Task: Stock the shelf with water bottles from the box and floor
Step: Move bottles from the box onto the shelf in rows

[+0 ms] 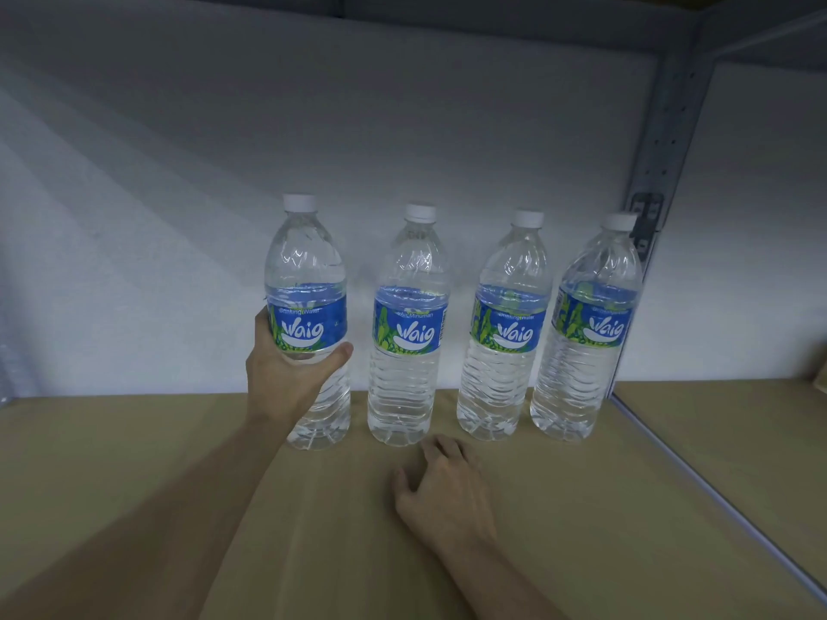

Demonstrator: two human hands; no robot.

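Note:
Several clear water bottles with blue labels and white caps stand in a row on the tan shelf board (179, 463), near the white back wall. My left hand (286, 378) is wrapped around the middle of the leftmost bottle (309, 279), which stands upright at the left end of the row. To its right stand a second bottle (407, 324), a third bottle (503, 328) and the rightmost bottle (586, 328). My right hand (443, 490) rests on the board just in front of the second bottle, fingers loosely spread and holding nothing.
A grey perforated metal upright (667, 127) stands at the back right, just behind the rightmost bottle. A shelf edge strip (698, 481) runs diagonally along the right. The underside of the upper shelf (447, 11) spans the top. The board extends bare leftward.

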